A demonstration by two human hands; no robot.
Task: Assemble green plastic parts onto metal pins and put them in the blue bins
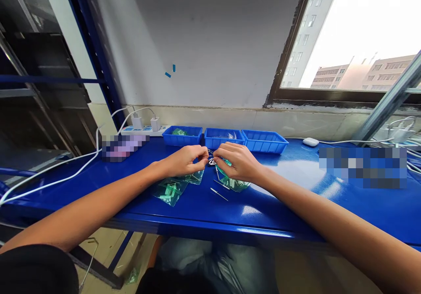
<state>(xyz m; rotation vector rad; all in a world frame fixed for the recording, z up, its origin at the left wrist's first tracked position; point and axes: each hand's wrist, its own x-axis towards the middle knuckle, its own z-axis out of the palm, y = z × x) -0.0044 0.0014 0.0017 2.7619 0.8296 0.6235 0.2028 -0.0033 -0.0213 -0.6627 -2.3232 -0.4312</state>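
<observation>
Metal pins (217, 192) lay below frame centre.
Left hand (189, 159) and right hand (239, 161) each pressed fingertips together nearby; anything held was unclear.

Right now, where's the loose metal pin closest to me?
In the head view, the metal pin lies below centre on the blue table, front-left of the green bag by the right hand.

one head-worn view, looking forward and down across a blue table (194, 207), wall (210, 44) beyond
</observation>
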